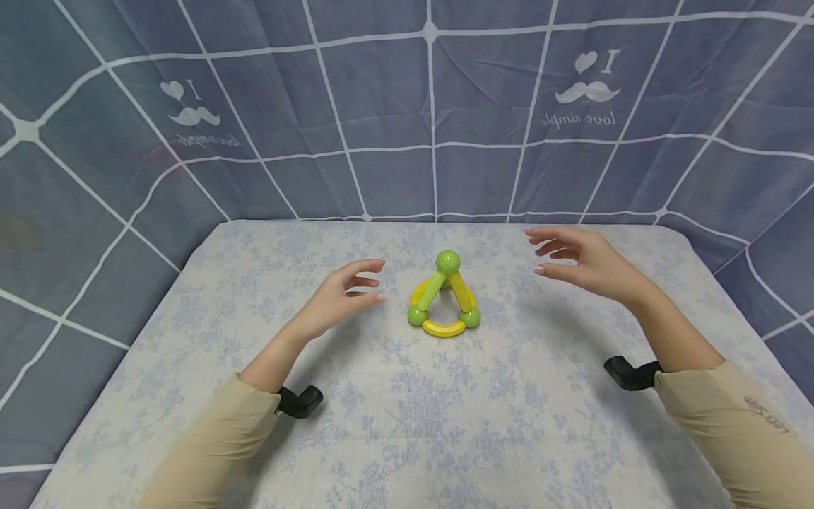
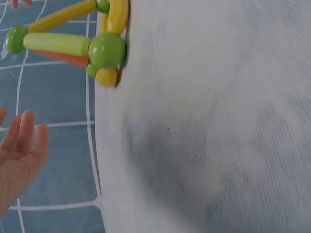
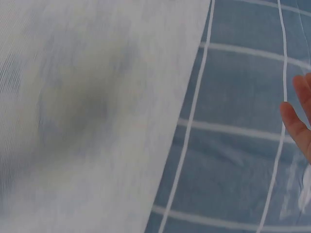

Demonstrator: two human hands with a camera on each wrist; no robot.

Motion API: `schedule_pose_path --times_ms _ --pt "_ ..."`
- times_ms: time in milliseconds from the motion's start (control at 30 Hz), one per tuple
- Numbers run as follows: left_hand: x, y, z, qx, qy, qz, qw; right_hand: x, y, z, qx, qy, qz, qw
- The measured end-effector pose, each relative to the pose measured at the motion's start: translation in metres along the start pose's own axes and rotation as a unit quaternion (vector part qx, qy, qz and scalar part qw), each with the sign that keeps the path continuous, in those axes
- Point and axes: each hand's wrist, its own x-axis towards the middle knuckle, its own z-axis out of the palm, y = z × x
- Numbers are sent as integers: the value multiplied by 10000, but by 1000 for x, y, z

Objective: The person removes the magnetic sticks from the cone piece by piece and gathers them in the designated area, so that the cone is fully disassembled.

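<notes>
Where it stands, green-and-yellow toy pyramid (image 1: 444, 300), ball-jointed

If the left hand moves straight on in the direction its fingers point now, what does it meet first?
Probably the toy pyramid: the left hand is open and points right, toward its near green ball. Nothing lies between them on the table, though depth is hard to judge.

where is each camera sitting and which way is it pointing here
Head: worn on the head, looks forward and down at the table, the stick-and-ball toy, the left hand, the right hand and both sleeves.
Left wrist: on the left wrist, looks past the fingers across the table at the toy.
Right wrist: on the right wrist, sees table, checked cloth and fingertips.
Head and left wrist share the toy.
</notes>
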Motion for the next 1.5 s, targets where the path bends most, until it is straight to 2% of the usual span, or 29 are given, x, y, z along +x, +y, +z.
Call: schedule_pose_path --times_ms 233,400,733,1000,1133,1167,1233,1367,1500 --pt "23 2 30 -356 -159 78 9992 26 -8 35 544 -331 -371 9973" --pt "36 2 47 -396 -240 74 9989 42 -17 56 899 -459 -493 9937" --pt "49 -1 66 -332 -76 115 9994 58 -28 78 1079 -752 -445 9903" --pt "52 0 72 -180 -32 226 9996 62 -33 84 743 -812 -512 9926" --pt "44 20 72 -5 9 226 9997 65 -35 86 441 -838 -674 9932" --pt "43 20 73 42 41 250 9997 66 -35 86 365 -835 -725 9932" --pt "43 19 74 190 147 418 9988 67 -36 87 251 -806 -845 9928" --pt "52 1 78 660 403 841 9935 68 -37 88 109 -739 -977 9924" --pt "52 2 79 1019 575 1081 9872 69 -38 88 40 -680 -1020 9925"
